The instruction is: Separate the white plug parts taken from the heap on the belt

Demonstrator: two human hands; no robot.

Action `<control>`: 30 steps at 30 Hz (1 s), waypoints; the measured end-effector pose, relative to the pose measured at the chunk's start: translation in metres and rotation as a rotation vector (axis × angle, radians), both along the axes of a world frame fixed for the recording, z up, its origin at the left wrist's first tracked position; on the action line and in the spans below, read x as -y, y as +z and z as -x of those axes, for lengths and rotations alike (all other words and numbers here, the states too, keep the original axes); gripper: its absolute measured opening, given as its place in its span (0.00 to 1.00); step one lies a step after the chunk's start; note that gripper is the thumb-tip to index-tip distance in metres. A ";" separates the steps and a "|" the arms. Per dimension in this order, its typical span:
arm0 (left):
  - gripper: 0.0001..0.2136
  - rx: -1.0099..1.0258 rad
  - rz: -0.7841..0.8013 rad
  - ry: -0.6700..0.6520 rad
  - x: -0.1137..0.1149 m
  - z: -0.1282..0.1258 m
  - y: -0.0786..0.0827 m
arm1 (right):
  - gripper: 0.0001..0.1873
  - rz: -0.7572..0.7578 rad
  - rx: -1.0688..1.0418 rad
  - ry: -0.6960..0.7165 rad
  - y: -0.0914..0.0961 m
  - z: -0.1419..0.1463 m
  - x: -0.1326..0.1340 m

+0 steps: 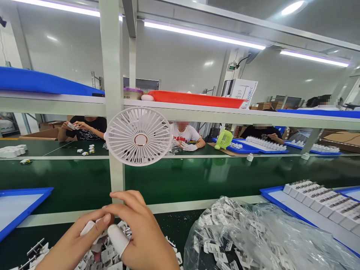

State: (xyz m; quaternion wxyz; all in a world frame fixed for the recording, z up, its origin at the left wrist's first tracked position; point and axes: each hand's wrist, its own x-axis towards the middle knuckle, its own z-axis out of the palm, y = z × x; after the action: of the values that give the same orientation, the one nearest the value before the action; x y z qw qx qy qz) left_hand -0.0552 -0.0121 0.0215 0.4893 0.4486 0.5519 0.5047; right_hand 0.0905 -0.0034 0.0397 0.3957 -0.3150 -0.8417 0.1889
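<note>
My left hand [75,242] and my right hand [140,232] meet low in the middle, just above a heap of small white plastic clips [104,255] on the dark bench. Both hands pinch one small white part [87,227] between them. My right thumb wears a white finger cot. A clear plastic bag [253,236] full of the same white clips lies right of my right hand.
A white fan [139,137] is clipped to the upright post ahead. Blue trays sit at left [19,206] and right [315,210], the right one with rows of white parts. Beyond the green conveyor [197,176], several people work at their side. A red tray [197,98] rests on the shelf.
</note>
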 end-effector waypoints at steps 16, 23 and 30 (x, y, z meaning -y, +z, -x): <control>0.19 0.491 0.111 -0.072 0.001 -0.015 -0.004 | 0.24 0.059 -0.065 0.073 0.000 0.008 0.002; 0.19 0.667 0.194 -0.052 -0.003 -0.017 -0.009 | 0.17 0.044 -0.029 0.078 -0.002 0.008 0.002; 0.18 0.865 0.307 -0.133 -0.002 -0.027 0.005 | 0.18 0.070 -0.103 -0.061 -0.006 0.013 -0.001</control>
State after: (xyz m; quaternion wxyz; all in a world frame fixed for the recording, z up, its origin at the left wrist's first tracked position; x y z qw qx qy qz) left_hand -0.0279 -0.0103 0.0264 0.7667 0.1536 0.3354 0.5254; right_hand 0.0779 -0.0026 0.0338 0.4327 -0.3441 -0.8031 0.2223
